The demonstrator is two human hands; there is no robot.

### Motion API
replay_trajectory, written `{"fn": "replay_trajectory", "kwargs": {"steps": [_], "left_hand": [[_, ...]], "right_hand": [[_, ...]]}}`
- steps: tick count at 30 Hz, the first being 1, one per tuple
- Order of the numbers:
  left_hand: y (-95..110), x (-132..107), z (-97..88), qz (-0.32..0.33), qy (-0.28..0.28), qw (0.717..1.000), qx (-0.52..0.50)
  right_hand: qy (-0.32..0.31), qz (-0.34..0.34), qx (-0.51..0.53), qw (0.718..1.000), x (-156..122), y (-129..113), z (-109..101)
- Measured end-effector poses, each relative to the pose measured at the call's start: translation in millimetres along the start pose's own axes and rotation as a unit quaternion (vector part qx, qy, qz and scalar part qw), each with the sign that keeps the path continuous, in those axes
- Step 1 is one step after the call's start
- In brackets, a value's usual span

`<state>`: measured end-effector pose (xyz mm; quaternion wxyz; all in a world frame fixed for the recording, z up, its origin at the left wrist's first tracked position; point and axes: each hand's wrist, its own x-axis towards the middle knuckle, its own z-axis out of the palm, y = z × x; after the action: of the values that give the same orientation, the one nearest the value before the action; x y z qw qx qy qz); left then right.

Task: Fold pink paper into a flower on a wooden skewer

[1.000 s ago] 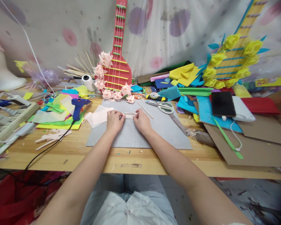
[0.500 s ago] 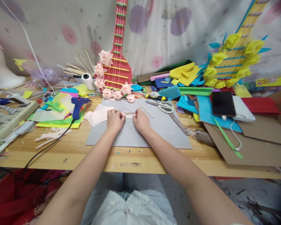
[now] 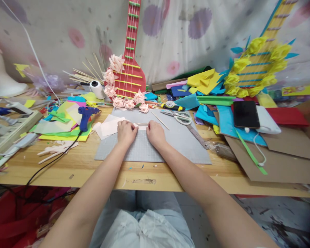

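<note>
My left hand [image 3: 126, 132] and my right hand [image 3: 156, 133] rest side by side on a grey cutting mat [image 3: 175, 144]. Both have their fingers curled and pinch the two ends of a narrow pale pink paper strip [image 3: 142, 126] that lies between them on the mat. A small stack of pale pink paper sheets [image 3: 108, 128] sits just left of my left hand. A thin wooden skewer [image 3: 160, 121] lies on the mat behind my right hand.
A blue glue gun [image 3: 85, 115] stands on coloured paper at the left. Scissors [image 3: 182, 119] and a metal ruler [image 3: 197, 137] lie right of the mat. A red paper guitar [image 3: 130, 69] with pink flowers leans behind. A phone [image 3: 246, 114] and cardboard [image 3: 279, 162] lie at the right.
Both hands have stayed on the strip and shifted only slightly; the view has drifted a little.
</note>
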<state>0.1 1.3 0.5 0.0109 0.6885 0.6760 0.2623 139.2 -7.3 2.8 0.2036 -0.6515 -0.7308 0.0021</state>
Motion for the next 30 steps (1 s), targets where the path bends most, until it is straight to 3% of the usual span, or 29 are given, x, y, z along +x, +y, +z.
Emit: {"fn": "replay_trajectory", "kwargs": {"steps": [6,12,17,25,30], "left_hand": [[3.0,0.7,0.1,-0.012,-0.002,1.0,-0.011],[9.4,-2.6,2.1,0.021,-0.003,1.0,-0.012],[12.7,-5.4,2.2,0.019,0.018,1.0,-0.003],[14.3,-6.5,0.2,0.01,0.006,1.0,0.0],[14.3,-7.2,-1.8,-0.024,0.009,1.0,0.001]], "right_hand": [[-0.017,-0.015,-0.036,0.999,-0.9,-1.0,-0.6],[-0.017,-0.034,-0.062,0.997,-2.2,-2.9,0.1],[-0.024,-0.026,-0.062,0.997,-3.6,-7.4,-2.5],[-0.023,-0.012,-0.037,0.999,-3.3,-4.0,-1.1],[-0.024,0.002,-0.013,1.0,-2.0,-2.3,-0.8]]}}
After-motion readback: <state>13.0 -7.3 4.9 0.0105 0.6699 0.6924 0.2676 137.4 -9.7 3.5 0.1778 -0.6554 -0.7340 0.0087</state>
